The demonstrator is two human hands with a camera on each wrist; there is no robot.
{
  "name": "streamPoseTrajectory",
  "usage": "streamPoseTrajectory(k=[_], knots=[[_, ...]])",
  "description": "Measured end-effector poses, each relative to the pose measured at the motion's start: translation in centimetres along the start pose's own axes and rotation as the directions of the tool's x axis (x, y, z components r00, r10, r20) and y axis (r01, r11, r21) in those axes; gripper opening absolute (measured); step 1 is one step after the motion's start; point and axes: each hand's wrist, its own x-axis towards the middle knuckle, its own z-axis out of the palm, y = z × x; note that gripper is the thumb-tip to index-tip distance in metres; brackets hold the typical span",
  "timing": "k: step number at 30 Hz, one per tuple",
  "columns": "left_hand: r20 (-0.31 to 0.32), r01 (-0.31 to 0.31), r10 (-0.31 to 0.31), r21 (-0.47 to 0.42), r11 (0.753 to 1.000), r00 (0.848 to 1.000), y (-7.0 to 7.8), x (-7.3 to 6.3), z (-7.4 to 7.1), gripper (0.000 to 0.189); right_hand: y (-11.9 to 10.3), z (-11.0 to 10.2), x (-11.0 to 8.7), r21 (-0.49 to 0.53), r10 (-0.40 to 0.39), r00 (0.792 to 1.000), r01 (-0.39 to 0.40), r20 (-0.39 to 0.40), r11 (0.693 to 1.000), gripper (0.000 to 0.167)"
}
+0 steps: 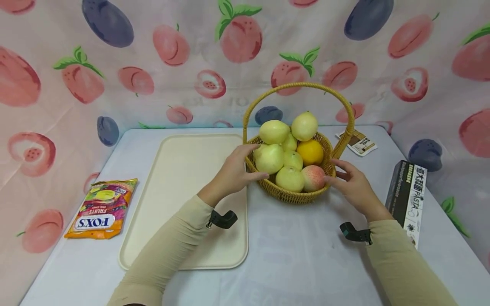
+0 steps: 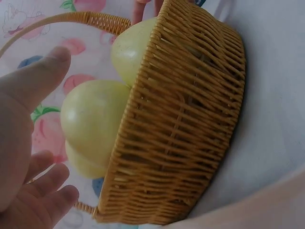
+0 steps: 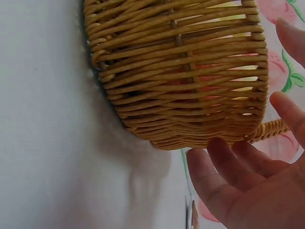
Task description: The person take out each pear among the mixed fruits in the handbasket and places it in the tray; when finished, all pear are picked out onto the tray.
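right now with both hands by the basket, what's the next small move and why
I'd probably bring both hands in to hold the sides of the basket. The left hand and right hand flank it with open fingers, neither seeming to grip it, and fruit is heaped above the rim, so a two-sided hold looks steadier.

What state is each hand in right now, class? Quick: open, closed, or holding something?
Left hand: open, beside the basket, holding nothing.
Right hand: open, at the basket's opposite side, holding nothing.
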Motion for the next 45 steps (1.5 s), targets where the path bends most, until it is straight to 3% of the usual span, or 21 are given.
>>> streamPoseTrajectory(k=[6, 12, 18, 25, 30, 39, 45], knots=[[0.043, -0.005, 0.006, -0.020, 1.000, 0.999, 0.2, 1.7, 1.3, 0.080, 0.8, 0.2, 0.0, -0.024, 0.019, 1.000, -0.019, 0.005, 1.000, 0.075], [0.075, 0.039, -0.037, -0.021, 0.999, 0.997, 0.1, 2.8, 2.2, 0.082, 1.2, 0.4, 0.1, -0.034, 0.067, 0.998, -0.067, 0.008, 0.997, 0.079], [0.037, 0.071, -0.069, -0.071, 0.995, 0.997, -0.6, 3.0, 3.3, 0.080, 1.2, 0.5, 0.5, -0.053, 0.067, 0.997, -0.066, 0.031, 0.996, 0.080], [-0.028, 0.052, -0.053, -0.050, 0.997, 0.998, -1.4, 2.5, 4.6, 0.073, 1.4, 0.8, 0.2, -0.039, 0.111, 0.991, -0.109, 0.068, 0.993, 0.077], [-0.022, 0.055, -0.056, -0.035, 0.998, 0.998, -1.1, 2.4, 4.6, 0.072, 1.3, 0.8, 0.0, -0.054, 0.116, 0.990, -0.113, 0.073, 0.992, 0.078], [0.085, 0.086, -0.086, 0.008, 0.996, 0.993, -0.5, 3.5, 3.6, 0.078, 0.8, 0.6, -0.2, -0.082, 0.132, 0.988, -0.126, 0.076, 0.989, 0.081], [0.038, 0.098, -0.095, -0.081, 0.992, 0.995, -0.2, 3.7, 3.1, 0.083, 0.5, 0.2, -0.1, -0.102, 0.127, 0.989, -0.120, 0.069, 0.988, 0.083]])
